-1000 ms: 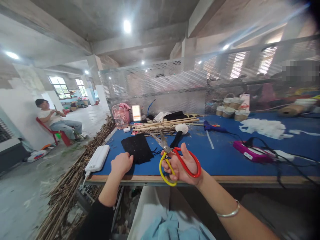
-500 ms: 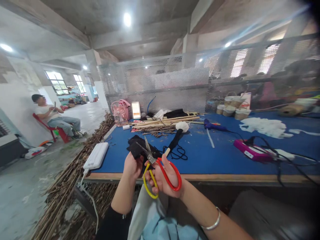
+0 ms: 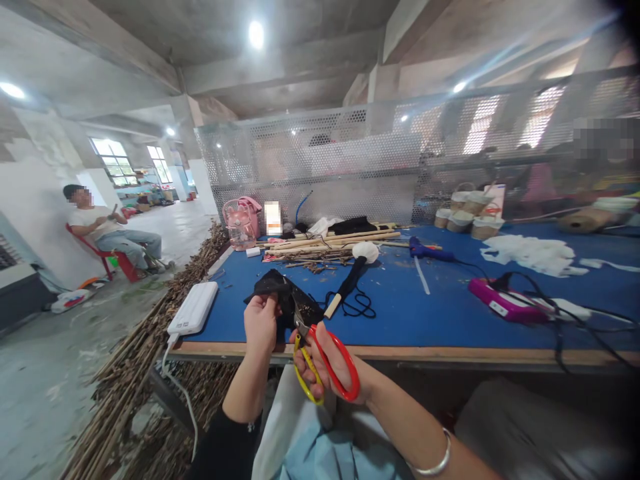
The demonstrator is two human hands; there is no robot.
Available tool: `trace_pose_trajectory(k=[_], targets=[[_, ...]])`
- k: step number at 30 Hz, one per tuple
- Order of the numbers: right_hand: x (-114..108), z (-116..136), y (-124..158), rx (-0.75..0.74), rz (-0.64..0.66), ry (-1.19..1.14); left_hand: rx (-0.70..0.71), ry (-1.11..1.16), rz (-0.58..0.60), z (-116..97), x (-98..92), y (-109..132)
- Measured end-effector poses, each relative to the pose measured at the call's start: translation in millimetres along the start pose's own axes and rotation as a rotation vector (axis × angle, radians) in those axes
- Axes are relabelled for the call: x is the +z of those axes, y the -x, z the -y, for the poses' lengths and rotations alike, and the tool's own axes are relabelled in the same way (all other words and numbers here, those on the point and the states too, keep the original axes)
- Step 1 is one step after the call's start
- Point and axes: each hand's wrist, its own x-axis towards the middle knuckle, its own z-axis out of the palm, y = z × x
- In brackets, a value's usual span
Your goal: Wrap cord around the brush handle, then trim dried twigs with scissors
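My left hand (image 3: 261, 321) pinches a piece of black cloth (image 3: 273, 285) above the front of the blue table. In my right hand (image 3: 327, 363) is a pair of scissors (image 3: 336, 360) with one red and one yellow handle. The scissors' blades reach into the black cloth, which partly hides them. Just beyond my right hand lies a wooden stick (image 3: 332, 307) with black cord wrapped along it and a white ball (image 3: 365, 252) at its far end. Loose black cord (image 3: 363, 308) curls beside it.
A white power bank (image 3: 193, 308) with a cable lies at the table's left edge. Thin sticks (image 3: 330, 247) are piled behind the cloth. To the right are a blue glue gun (image 3: 430, 251), white strips (image 3: 533, 255) and a purple power strip (image 3: 500, 297). A person (image 3: 103, 227) sits far left.
My left hand has risen and turned over, lifting the cloth's edge. The scissors' blades, spread in plain view before, have moved into the cloth, and the handles have shifted slightly lower.
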Motion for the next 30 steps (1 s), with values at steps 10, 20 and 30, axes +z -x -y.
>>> trace_pose_trajectory(k=[10, 20, 30], targets=[[9.1, -10.4, 10.8, 0.035, 0.068, -0.059, -0.07, 0.219, -0.158, 2.4, 4.7, -7.8], [-9.0, 16.7, 23.7, -0.008, 0.297, -0.163, -0.367, 0.556, -0.165, -9.8, -6.9, -7.0], [4.5, 57.9, -8.5, -0.272, -0.538, 1.575, -0.306, 0.438, 0.1, -4.7, -5.7, -6.3]])
